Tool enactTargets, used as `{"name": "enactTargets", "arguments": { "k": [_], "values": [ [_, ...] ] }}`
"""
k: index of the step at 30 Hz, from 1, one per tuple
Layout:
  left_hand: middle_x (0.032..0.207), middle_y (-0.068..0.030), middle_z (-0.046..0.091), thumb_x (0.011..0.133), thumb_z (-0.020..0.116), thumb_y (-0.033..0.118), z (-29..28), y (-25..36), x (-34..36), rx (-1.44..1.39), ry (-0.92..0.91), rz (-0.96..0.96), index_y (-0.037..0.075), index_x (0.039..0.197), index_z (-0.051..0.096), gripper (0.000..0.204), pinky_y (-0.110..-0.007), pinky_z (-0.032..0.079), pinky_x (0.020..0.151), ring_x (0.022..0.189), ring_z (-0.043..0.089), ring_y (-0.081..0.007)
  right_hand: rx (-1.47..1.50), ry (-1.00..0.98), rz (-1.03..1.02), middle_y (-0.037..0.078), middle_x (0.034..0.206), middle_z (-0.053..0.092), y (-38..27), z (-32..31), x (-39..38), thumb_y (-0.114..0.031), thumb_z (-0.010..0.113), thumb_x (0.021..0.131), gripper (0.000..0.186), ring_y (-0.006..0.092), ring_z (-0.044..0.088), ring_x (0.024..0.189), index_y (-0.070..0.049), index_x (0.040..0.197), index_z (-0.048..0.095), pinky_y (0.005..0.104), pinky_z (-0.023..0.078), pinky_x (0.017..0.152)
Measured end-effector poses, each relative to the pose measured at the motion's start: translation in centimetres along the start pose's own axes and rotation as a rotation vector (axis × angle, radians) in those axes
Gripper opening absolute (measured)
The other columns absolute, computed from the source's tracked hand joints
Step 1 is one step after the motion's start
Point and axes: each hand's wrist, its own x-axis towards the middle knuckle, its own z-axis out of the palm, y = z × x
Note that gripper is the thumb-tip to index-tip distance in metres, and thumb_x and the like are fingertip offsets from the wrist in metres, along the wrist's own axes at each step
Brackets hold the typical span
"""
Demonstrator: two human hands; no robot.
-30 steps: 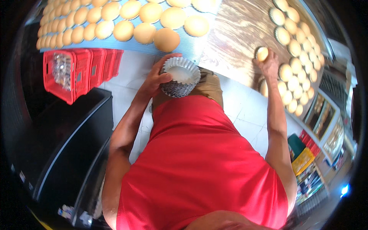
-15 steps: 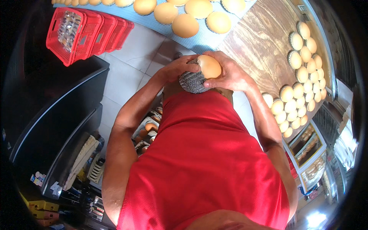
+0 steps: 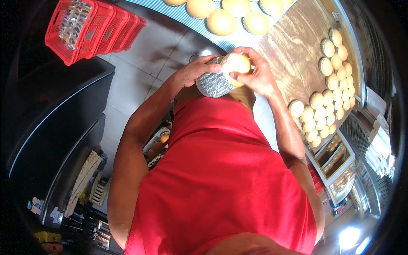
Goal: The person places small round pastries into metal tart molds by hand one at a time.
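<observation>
My left hand [image 3: 196,71] is closed on a silvery grey, ridged baking mould [image 3: 213,84], its thumb lying across the upper edge. My right hand [image 3: 260,77] grips a round golden sponge cake [image 3: 237,63], thumb in front and fingers behind. The cake is tipped up at the mould's right side. Much of the mould's ridged wall shows, while the contact between mould and cake is partly hidden. Both hands meet in front of my waist, above the red shirt [image 3: 233,170].
Ahead, more golden cakes [image 3: 221,22] lie on a blue-white striped cloth [image 3: 187,12]. Many small cakes stand on the wooden table [image 3: 284,51] at right. Red crates [image 3: 91,36] are at far left, behind a black cabinet [image 3: 55,106]. An egg tray [image 3: 155,146] sits low beside me.
The cake has shifted right with my right hand, and more of the mould shows. My left hand stays on the mould. The view has shifted slightly.
</observation>
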Motion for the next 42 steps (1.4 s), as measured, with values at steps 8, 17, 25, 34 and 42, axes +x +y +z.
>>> {"name": "enactTargets", "arguments": {
  "k": [8, 17, 25, 34, 42],
  "values": [
    [0.139, -0.0129, 0.055, 0.066, 0.089, 0.033, 0.8, 2.1, -2.4, 0.343, 0.043, 0.396, 0.002, 0.143, 0.045, 0.094, -0.039, 0.038, 0.114, 0.131, 0.052, -0.0229, -0.716, 0.44, -0.059, 0.029, 0.122, 0.062, 3.4, -1.5, 6.5, -0.043, 0.081, 0.081, 0.07, 0.0408, 0.063, 0.113, 0.002, 0.13, 0.059, 0.047, 0.052, 0.096],
    [0.136, -0.0174, 0.058, 0.051, 0.099, 0.026, 6.4, 5.6, 0.8, 0.709, 0.055, 0.901, 0.003, 0.134, 0.054, 0.097, -0.041, 0.045, 0.108, 0.127, 0.057, -0.0282, 0.09, 0.236, -0.012, 0.007, 0.115, 0.065, -1.0, -5.0, -0.3, -0.012, 0.078, 0.09, 0.052, 0.012, 0.061, 0.101, 0.004, 0.135, 0.056, 0.0285, 0.053, 0.092],
    [0.13, -0.0142, 0.062, 0.05, 0.099, 0.028, 9.9, 7.3, 5.7, 0.972, 0.09, 0.967, 0.006, 0.127, 0.06, 0.09, -0.041, 0.05, 0.103, 0.121, 0.062, -0.0309, 0.386, 0.221, 0.1, 0.007, 0.111, 0.066, 0.4, -9.9, -4.3, -0.003, 0.066, 0.094, 0.041, 0.012, 0.063, 0.097, 0.004, 0.134, 0.056, 0.0282, 0.055, 0.086],
    [0.134, -0.0129, 0.061, 0.05, 0.1, 0.028, 13.4, 8.8, 9.4, 1.259, -0.03, 1.127, 0.012, 0.126, 0.059, 0.088, -0.046, 0.049, 0.103, 0.124, 0.059, -0.0343, 0.487, 0.166, 0.173, 0.005, 0.097, 0.068, 1.2, -11.5, -6.2, 0.008, 0.058, 0.091, 0.034, 0.0101, 0.065, 0.08, 0.004, 0.124, 0.057, 0.0253, 0.055, 0.071],
    [0.134, -0.0082, 0.061, 0.053, 0.097, 0.028, 15.5, 10.0, 9.9, 1.318, -0.179, 1.254, 0.016, 0.122, 0.061, 0.08, -0.046, 0.05, 0.103, 0.125, 0.058, -0.035, 0.452, 0.289, 0.153, 0.002, 0.09, 0.067, 0.5, -11.3, -7.1, 0.003, 0.064, 0.089, 0.031, 0.007, 0.063, 0.074, 0.002, 0.119, 0.058, 0.0224, 0.052, 0.064]
  ]
}}
